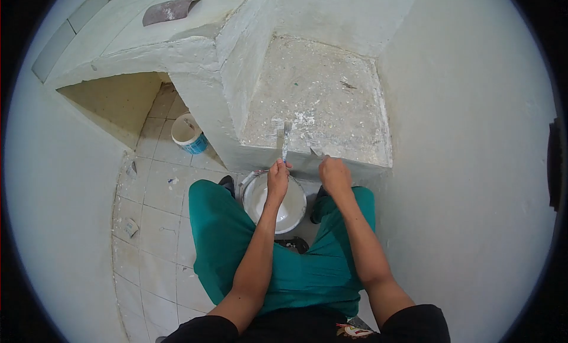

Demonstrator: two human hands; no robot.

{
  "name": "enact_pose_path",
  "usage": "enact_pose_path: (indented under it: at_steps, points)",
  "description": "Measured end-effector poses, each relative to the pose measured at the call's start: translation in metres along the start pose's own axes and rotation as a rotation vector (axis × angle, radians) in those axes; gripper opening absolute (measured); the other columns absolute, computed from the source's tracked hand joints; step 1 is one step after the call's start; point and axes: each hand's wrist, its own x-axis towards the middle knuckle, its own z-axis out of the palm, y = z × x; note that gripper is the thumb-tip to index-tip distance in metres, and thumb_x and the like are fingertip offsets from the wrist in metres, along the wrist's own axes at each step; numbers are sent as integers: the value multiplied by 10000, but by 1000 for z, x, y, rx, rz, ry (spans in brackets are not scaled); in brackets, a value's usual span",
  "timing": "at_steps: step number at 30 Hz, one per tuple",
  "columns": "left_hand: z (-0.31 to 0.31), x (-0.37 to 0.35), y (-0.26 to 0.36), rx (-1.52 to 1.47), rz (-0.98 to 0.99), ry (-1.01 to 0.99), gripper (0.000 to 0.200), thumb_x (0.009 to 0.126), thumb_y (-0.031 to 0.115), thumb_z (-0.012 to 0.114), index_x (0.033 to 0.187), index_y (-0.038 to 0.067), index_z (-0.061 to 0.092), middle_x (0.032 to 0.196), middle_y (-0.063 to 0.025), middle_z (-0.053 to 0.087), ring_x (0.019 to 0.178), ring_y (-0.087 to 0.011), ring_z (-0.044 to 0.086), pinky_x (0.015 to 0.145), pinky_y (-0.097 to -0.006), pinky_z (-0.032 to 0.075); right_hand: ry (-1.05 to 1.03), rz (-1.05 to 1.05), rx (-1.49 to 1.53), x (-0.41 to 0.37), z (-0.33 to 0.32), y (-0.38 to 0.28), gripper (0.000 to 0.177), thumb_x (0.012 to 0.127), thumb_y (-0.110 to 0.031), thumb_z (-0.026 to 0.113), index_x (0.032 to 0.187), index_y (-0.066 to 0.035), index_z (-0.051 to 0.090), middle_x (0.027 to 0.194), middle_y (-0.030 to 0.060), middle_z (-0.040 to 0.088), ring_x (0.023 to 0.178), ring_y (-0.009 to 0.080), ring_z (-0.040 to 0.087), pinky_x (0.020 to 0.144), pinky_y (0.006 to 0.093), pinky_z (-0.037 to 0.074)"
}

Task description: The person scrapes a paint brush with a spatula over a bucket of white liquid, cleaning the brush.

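My left hand [277, 177] is closed around the handle of a paint-spattered paintbrush [286, 143], its bristles pointing forward over the near edge of a rough concrete ledge [316, 89]. My right hand [335, 176] grips a small scraper [316, 152], with the thin blade showing at the ledge's front edge and the handle hidden in my fingers. Below my hands, between my legs, stands a round white bucket [288, 229] with white paint in it. White flecks and smears cover the ledge's near part.
A smaller white and blue tub [193, 143] stands on the tiled floor [158, 192] to the left. Scraps of debris [131, 227] lie on the tiles. A curved piece of sandpaper [170, 11] rests on the upper shelf [124, 41]. A pale wall [461, 165] rises close on my right.
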Motion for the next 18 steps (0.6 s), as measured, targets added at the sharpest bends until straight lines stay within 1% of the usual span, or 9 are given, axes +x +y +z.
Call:
enact_pose_path:
  at_steps: [4, 7, 10, 13, 16, 18]
  points:
    - [1, 1, -3, 23, 32, 6, 488, 1024, 392, 337, 859, 17, 603, 620, -2, 473, 556, -90, 446, 516, -272, 358, 22, -90, -15, 16, 20, 0, 248, 917, -190, 453, 958, 11, 592, 812, 297, 621, 744, 470, 617, 677, 541, 498]
    - [3, 1, -1, 18, -1, -1, 489, 1021, 394, 341, 857, 16, 604, 620, -4, 478, 558, -96, 451, 519, -275, 361, -12, 20, -4, 22, 30, -6, 255, 919, -187, 447, 967, 21, 587, 817, 306, 620, 761, 472, 624, 688, 544, 501]
    - [3, 2, -4, -22, -34, 11, 490, 1020, 397, 345, 858, 14, 605, 622, -7, 483, 562, -98, 456, 522, -274, 362, 24, 34, 44, 14, 28, -11, 259, 919, -186, 445, 969, 32, 575, 838, 316, 621, 788, 474, 630, 699, 549, 501]
    - [0, 7, -11, -50, -12, 4, 490, 1020, 397, 345, 860, 14, 605, 624, -6, 484, 564, -94, 456, 524, -270, 362, -5, 68, 57, 17, 36, -16, 286, 925, -201, 446, 1034, 30, 574, 828, 299, 623, 765, 472, 626, 681, 547, 500]
    - [1, 4, -7, -20, -7, 11, 487, 1023, 389, 339, 859, 15, 604, 625, -6, 482, 564, -91, 451, 526, -272, 357, 35, 128, -21, 29, 37, -24, 236, 893, -135, 498, 1057, 30, 536, 883, 269, 631, 809, 447, 643, 695, 516, 517]
    - [0, 5, 0, -36, 12, -6, 486, 1024, 385, 335, 858, 15, 603, 628, -8, 485, 569, -96, 454, 533, -276, 360, 61, 153, 12, 27, 16, -28, 273, 896, -124, 501, 1116, 37, 517, 927, 265, 605, 817, 443, 634, 704, 512, 511]
